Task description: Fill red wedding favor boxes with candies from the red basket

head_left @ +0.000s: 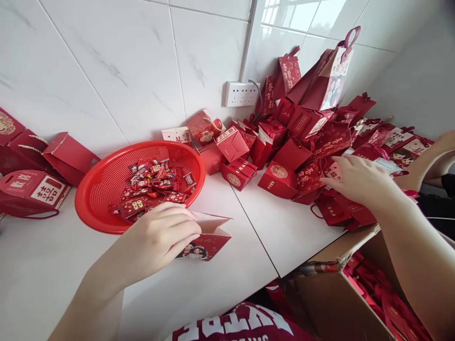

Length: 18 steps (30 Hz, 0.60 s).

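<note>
In the head view, my left hand (167,232) is closed on the edge of a red paper gift box (216,246) with a cartoon couple on its side. The box's top is open toward the right, and part of it is hidden behind my fingers. Just behind this hand, a red plastic basket (88,208) holds wrapped candies (156,177) and red packets. Over the heap of red gift boxes on the right, my right hand (366,182) has its fingers stretched and its thumb apart. It is nearest to a red box with gold lettering (309,180); whether it touches one I cannot tell.
More red gift boxes (39,189) stand at the far left. A cardboard carton (330,293) filled with red items stands at the lower right, by the table edge. A white power socket (241,94) is on the tiled wall. Another person's arm (432,154) shows at the right edge.
</note>
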Motion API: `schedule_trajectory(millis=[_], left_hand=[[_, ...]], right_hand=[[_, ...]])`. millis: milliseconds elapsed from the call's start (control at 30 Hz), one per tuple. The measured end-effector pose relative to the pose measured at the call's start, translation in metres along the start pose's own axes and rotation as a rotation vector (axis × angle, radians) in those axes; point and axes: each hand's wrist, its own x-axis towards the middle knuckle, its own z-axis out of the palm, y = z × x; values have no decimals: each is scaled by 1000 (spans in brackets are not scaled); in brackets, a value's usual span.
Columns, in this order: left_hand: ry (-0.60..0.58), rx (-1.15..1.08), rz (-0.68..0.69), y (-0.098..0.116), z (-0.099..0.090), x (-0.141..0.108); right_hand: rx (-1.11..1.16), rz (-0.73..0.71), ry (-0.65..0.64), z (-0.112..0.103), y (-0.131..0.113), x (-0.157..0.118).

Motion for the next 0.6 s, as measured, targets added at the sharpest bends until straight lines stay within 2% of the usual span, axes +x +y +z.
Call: schedule_trajectory(millis=[67,100,233,300,367,467,600], left_hand=[[-4,-5,-12,1,-2,-1],[-4,-5,-14,2,-3,-1],[26,5,-14,4,-9,-6],[29,2,-32,4,-11,-9],[28,-4,-48,3,-13,-11],[30,-7,-48,1,-14,-10],[16,-15,-51,1,-13,-7]], right_hand=[[74,-192,-148,3,-26,21],[93,-243,-209,9,-38,32],[90,-223,-383,45,-74,64],[96,-213,-423,57,-83,69],[125,-242,-432,62,-87,69],[195,-326,-468,50,-85,71],[246,-405,-573,16,-78,91]])
